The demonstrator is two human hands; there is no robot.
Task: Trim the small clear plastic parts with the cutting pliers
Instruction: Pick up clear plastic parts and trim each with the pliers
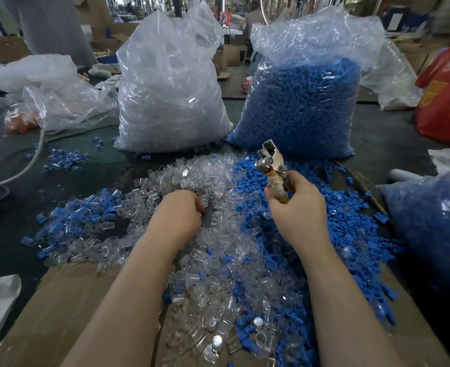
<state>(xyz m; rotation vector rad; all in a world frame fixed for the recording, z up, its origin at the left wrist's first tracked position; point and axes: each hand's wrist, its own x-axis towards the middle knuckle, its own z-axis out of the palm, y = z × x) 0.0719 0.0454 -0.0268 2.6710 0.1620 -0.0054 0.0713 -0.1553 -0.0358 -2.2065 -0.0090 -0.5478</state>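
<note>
Resting among clear parts (208, 181), left hand (177, 211) (pliers (271, 165) right-held (296, 205)).

Soft, even light from overhead, barely any shadow; glare sparkles on the clear bag (171, 83); background's smeared and blurry, and the edges bow outward, wide-angle style.

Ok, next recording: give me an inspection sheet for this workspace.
Surface: dark table, brown cardboard sheet at the near edge.
Job's things: loose pile of small clear plastic parts; metal cutting pliers with taped handles.
Clutter: loose blue plastic parts; tall bag of clear parts; tall bag of blue parts.
Grippers: left hand curled in the clear pile, contents hidden; right hand grips the pliers.
Cables: grey cable at left.
Surroundings: blurred workshop, cardboard boxes.
</note>
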